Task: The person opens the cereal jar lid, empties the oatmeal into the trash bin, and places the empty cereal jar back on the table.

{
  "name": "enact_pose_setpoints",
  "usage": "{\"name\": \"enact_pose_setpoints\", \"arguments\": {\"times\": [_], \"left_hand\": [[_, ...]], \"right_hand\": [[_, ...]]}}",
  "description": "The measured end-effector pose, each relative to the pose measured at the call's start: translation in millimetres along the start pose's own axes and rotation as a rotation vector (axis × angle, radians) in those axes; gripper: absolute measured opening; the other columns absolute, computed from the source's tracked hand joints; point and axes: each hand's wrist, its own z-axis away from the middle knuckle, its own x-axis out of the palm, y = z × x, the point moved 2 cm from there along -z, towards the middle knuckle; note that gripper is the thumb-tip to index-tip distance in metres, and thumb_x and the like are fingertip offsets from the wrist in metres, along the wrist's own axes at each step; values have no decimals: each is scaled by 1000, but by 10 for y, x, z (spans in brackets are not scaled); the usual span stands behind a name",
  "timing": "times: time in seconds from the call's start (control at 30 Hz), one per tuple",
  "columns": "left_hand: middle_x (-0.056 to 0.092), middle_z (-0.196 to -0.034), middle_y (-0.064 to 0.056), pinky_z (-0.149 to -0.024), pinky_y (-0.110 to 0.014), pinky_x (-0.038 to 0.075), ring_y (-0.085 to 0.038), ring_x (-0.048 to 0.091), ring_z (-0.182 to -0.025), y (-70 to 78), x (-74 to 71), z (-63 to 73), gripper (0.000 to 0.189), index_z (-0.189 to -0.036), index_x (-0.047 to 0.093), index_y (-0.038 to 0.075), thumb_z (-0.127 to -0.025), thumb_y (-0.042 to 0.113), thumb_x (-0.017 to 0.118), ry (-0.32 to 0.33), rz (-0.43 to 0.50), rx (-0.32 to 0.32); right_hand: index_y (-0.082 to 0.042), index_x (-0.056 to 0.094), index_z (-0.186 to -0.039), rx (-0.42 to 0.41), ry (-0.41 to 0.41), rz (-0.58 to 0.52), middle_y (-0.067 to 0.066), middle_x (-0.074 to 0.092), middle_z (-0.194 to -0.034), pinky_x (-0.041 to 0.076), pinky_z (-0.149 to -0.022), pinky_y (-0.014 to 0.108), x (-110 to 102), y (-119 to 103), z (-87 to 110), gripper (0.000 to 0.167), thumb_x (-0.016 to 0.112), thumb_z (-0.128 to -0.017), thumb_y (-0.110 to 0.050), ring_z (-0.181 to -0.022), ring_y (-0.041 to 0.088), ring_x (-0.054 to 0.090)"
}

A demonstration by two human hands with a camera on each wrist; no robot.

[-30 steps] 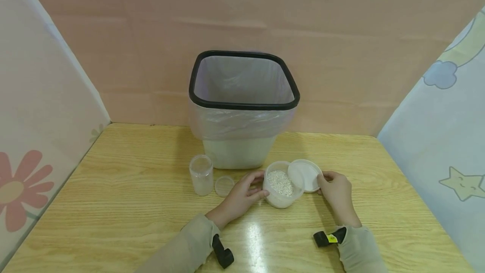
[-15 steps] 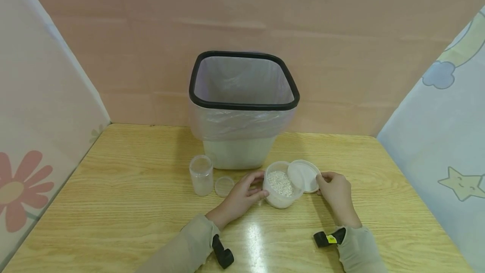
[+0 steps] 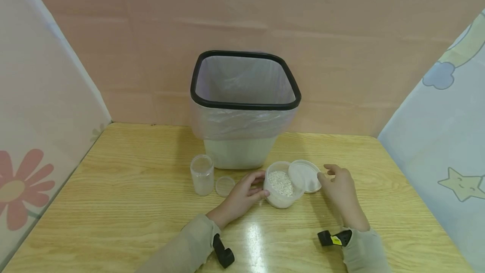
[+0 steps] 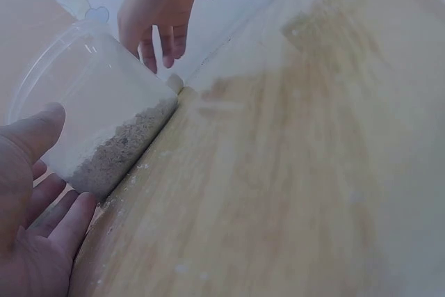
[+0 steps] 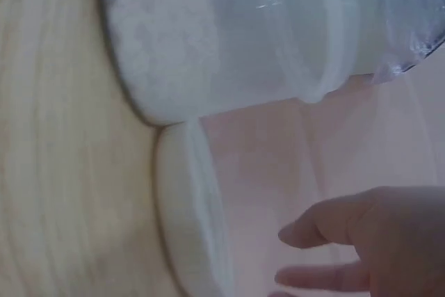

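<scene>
My left hand [image 3: 238,201] cups the left side of a round clear plastic tub [image 3: 278,200], thumb near the front and fingers behind. Pale flaky grains [image 3: 280,183] fill its lower part, banked against the wall in the left wrist view. The tub stands upright on the table. Behind its right side lies a round white lid [image 3: 311,176], flat on the wood and partly hidden by the tub. Just right of that lid is my right hand [image 3: 340,188], thumb and forefinger apart. In the right wrist view its fingertips [image 5: 295,234] are off the lid.
A bin [image 3: 238,153] with a black rim and a plastic liner stands behind the tub. To the left are a clear jar [image 3: 202,180] and a small clear lid [image 3: 225,186]. Fabric screens border the table on the back and both sides.
My right hand has let go of the white lid and drawn slightly back to the right, fingers spread. The lid shifted slightly left earlier. My left hand has stayed on the tub.
</scene>
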Motion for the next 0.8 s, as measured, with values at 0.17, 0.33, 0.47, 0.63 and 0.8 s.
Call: {"name": "enact_pose_setpoints", "arguments": {"times": [0.17,0.33,0.47,0.63,0.8], "left_hand": [[46,-150,-9,-107,-28,47,-26,47,-137,-12,0,-4,52,-147,48,9,-100,19,67,-1,6,-1],[45,-151,-9,-107,-29,48,-26,46,-138,-13,-5,-5,52,-147,47,10,-100,19,67,-1,7,2],[45,-151,-9,-107,-28,47,-26,47,-138,-3,-3,-2,53,-148,47,9,-100,19,67,-5,10,-1],[46,-150,-10,-106,-26,47,-26,47,-137,13,5,2,53,-148,47,8,-100,19,67,-3,7,-7],[47,-149,-11,-105,-26,48,-27,48,-136,21,11,8,53,-147,47,7,-100,18,67,3,10,-8]], "right_hand": [[9,51,-140,-70,-54,-88,33,55,-127,59,-70,37,-72,-129,45,46,59,-104,-18,-102,42,63],[5,55,-138,-55,-126,-230,29,56,-132,62,-73,35,-81,-239,87,41,57,-105,-20,-98,35,68],[6,56,-137,-32,-180,-333,28,56,-135,63,-74,35,-58,-287,111,41,57,-106,-21,-99,31,68],[8,55,-136,-19,-229,-386,28,56,-132,63,-75,33,-32,-318,126,41,56,-106,-21,-99,27,67],[10,57,-133,6,-285,-428,25,58,-123,63,-79,36,2,-345,124,40,55,-107,-21,-93,21,66]]}}
